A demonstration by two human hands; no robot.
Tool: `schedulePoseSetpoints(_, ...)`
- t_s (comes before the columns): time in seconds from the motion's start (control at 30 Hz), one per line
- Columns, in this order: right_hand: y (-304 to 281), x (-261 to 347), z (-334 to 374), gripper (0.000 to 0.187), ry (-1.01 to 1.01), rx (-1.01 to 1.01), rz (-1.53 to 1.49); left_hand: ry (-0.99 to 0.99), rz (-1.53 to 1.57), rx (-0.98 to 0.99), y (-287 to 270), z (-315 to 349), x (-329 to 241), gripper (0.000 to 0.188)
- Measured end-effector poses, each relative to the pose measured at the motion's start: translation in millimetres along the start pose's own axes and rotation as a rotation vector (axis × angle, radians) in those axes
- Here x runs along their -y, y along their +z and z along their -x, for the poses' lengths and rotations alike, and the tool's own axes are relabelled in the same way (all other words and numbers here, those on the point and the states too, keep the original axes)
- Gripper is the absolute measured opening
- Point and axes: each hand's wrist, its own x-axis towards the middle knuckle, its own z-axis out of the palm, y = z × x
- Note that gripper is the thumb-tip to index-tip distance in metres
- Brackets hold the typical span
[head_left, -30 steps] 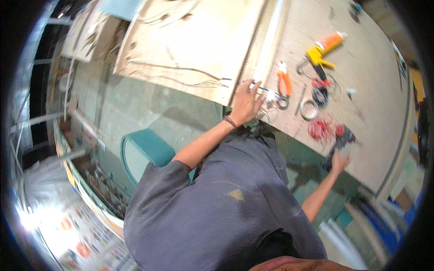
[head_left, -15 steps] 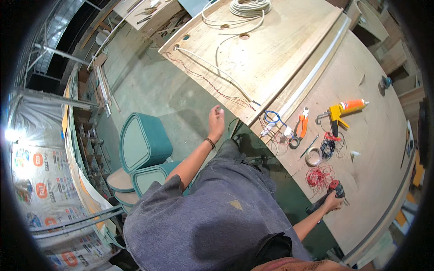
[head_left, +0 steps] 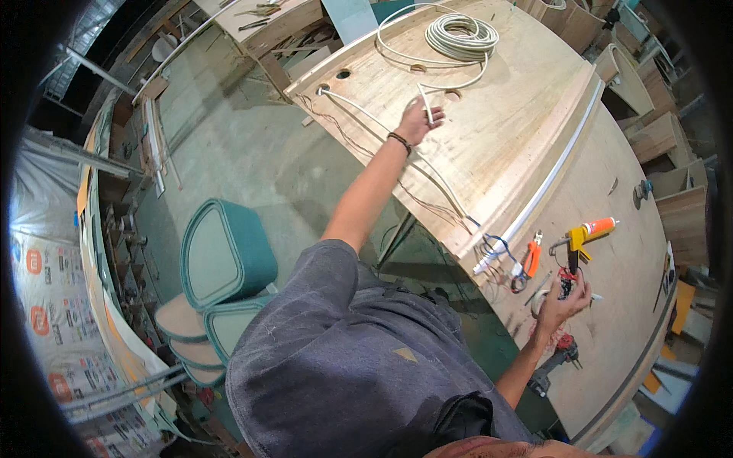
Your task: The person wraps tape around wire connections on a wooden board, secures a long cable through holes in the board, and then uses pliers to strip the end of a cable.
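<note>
My left hand (head_left: 416, 124) is over the plywood panel, its fingers closed loosely about the free end of a white cable (head_left: 440, 87). That cable runs back to a coil (head_left: 460, 37) farther up the panel. On the right, my right hand (head_left: 563, 304) is over a small bundle of black and red wire (head_left: 566, 284), thumb and fingers apart on either side of it. Partly under this hand are a tape roll (head_left: 538, 302) and tangled red wire. Just below my right wrist, a cordless drill (head_left: 556, 365) lies on the table.
Orange-handled pliers (head_left: 532, 258), a yellow caulking gun (head_left: 579, 243) and blue wire (head_left: 496, 246) lie on the wooden table (head_left: 611, 320). The panel (head_left: 519, 99) has round holes and a raised edge. Green padded stools (head_left: 229, 252) stand on the floor at left.
My left hand has reached up and forward from beside my body to the cable end. My right hand has let go of the drill and moved up to the wire bundle.
</note>
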Motion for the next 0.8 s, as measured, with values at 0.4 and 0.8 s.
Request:
schedulePoseSetpoints(0.4,178,312,94,0.036,0.257,0.509,-0.628,-0.341,-0.451,0.141,-59,98,-54,0.044)
schedulePoseSetpoints(0.8,343,416,-8,0.058,0.98,0.668,-1.213,-1.079,-0.091,0.387,-109,110,-108,0.056)
